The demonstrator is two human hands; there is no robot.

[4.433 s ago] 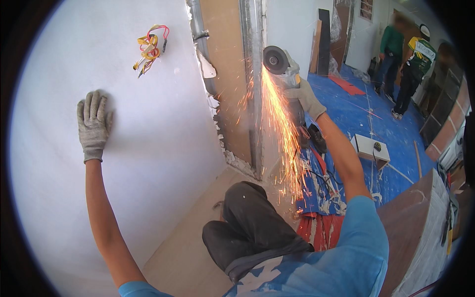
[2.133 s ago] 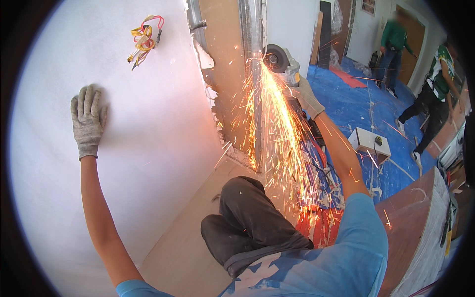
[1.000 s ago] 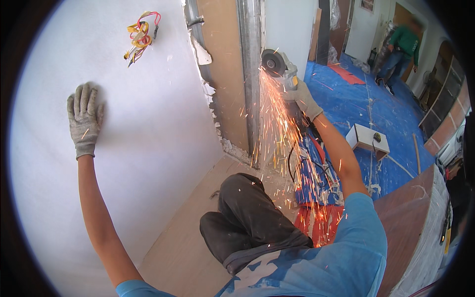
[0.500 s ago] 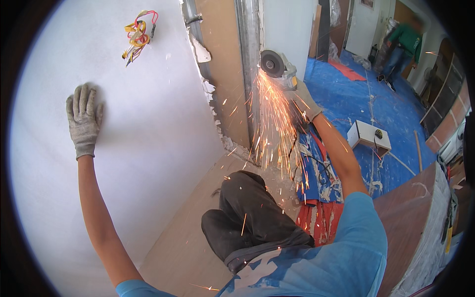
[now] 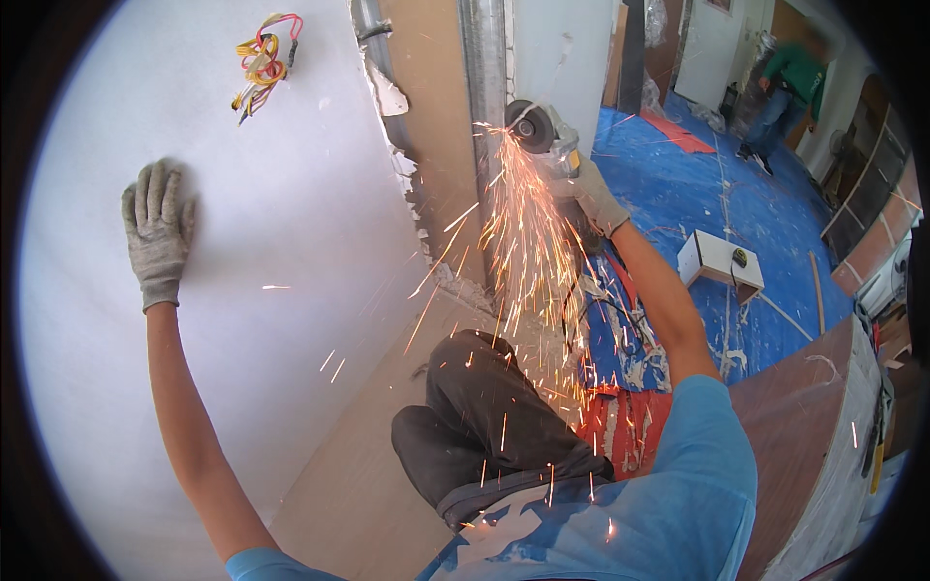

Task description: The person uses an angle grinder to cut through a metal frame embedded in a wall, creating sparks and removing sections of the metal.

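Moved right since earlier: one green-shirted person (image 5: 794, 79). I log one grey-gloved left hand (image 5: 158, 230), spread on one white wall (image 5: 281, 203); one grey-gloved right hand (image 5: 597, 198), clenched round one grey angle grinder (image 5: 563, 160), round black disc (image 5: 530, 127) at one silvery metal stud (image 5: 487, 68), lower body partly hidden by orange sparks (image 5: 528, 218).

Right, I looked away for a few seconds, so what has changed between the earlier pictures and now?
The grinder in the right hand has moved slightly down the metal stud; sparks now scatter over the dark trousers. One person has left view at the right; the person in green has shifted rightward. No grip changed: the left hand stays flat on the white wall.
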